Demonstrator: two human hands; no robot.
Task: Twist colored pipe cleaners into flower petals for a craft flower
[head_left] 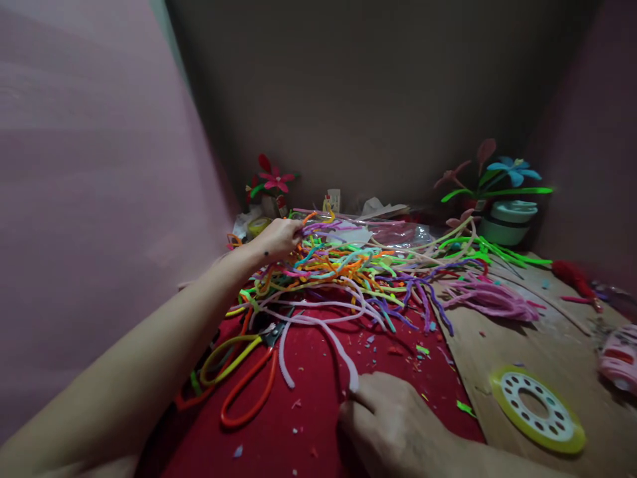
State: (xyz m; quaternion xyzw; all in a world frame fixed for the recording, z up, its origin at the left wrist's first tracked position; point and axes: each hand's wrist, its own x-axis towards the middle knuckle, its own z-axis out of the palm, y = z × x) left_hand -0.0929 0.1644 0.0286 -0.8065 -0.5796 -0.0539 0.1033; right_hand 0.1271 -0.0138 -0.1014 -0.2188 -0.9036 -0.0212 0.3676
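Observation:
My right hand [385, 415], near the front of the red cloth [318, 358], pinches the end of a lilac pipe cleaner [339, 348]. That strand curves back toward a tangled heap of coloured pipe cleaners [343, 265]. Stretched to the far left side of the heap, my left hand [283, 238] has its fingers closed among the strands. An orange pipe cleaner [309, 218] shows right at its fingertips; exactly which strands it grips is partly hidden. Below my left forearm lie scissors [271, 335] with one yellow and one red handle loop.
On the right are a roll of yellow tape [537, 408], a pink bundle of pipe cleaners [492, 299] and a pink object [620, 358]. Handmade flowers stand behind: a pink one [277, 179] and a blue one [515, 170] by a pale pot [507, 222]. Small scraps dot the cloth.

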